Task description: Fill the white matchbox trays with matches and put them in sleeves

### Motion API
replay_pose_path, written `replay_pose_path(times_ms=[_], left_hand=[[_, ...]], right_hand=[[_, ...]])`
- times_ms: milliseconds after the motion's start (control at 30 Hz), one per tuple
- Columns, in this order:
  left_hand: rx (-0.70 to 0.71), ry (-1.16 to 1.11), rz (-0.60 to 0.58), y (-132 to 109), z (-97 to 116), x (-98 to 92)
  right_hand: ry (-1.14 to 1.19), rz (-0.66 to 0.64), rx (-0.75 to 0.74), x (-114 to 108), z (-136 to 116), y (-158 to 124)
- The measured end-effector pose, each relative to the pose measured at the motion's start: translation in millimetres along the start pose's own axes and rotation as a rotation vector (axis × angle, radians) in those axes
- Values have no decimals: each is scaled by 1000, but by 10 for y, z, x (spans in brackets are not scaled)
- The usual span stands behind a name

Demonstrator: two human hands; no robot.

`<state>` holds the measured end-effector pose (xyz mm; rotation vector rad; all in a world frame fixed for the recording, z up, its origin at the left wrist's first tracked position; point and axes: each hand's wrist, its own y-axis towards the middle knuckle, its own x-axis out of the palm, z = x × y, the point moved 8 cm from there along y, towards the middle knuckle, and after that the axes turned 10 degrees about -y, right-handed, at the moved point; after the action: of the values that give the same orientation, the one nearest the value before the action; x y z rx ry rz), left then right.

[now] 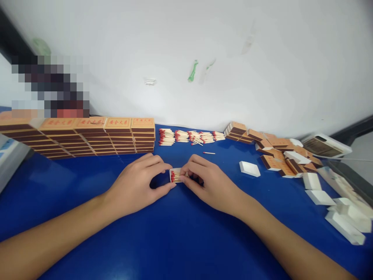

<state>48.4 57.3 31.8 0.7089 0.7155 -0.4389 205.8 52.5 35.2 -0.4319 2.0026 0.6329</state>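
Note:
A small white matchbox tray (171,180) lies on the blue table with red-headed matches (175,175) inside, their heads toward its left end. My left hand (140,181) holds that end between thumb and forefinger, with a wide gap behind the fingertips. Over the tray's right part, my right hand (208,182) has its fingers pinched together on the matches; it hides the far end of the tray. Beyond the hands lie several bunches of loose matches (182,136) in a row. A single match (209,153) rests apart from them.
Filled-out rows of matchboxes (116,136) stand stacked at the left. To the right are a jumbled pile of matchbox covers (274,157), one white tray (250,168), and several more white trays (345,225) nearer the edge. A white wall (221,97) rises behind.

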Motion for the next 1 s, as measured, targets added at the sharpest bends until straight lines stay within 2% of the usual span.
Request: replay_pose_path(times_ms=[100,233,300,433,533,600,767,867,1000], left_hand=[[8,4,-3,0,5,-2],[11,-4,-32,3,5,3],[4,0,-33,6,-5,-7],[-10,5,-26,10,-24,-25],[-10,10,-35,13,-19,-19],[-9,9,-37,15,-11,-20],[-7,-2,-38,14,-1,-32],[-7,6,-33,14,-6,-39],[-15,29,-17,15,-21,-44]], right_hand=[[13,9,35,58,0,16],[9,34,31,9,80,46],[-46,79,48,-85,226,50],[-318,208,129,-342,690,14],[-395,186,115,-376,932,-2],[-402,160,111,-346,998,-1],[-380,136,105,-278,913,34],[-256,142,137,-305,799,41],[-79,132,103,-274,414,47]])
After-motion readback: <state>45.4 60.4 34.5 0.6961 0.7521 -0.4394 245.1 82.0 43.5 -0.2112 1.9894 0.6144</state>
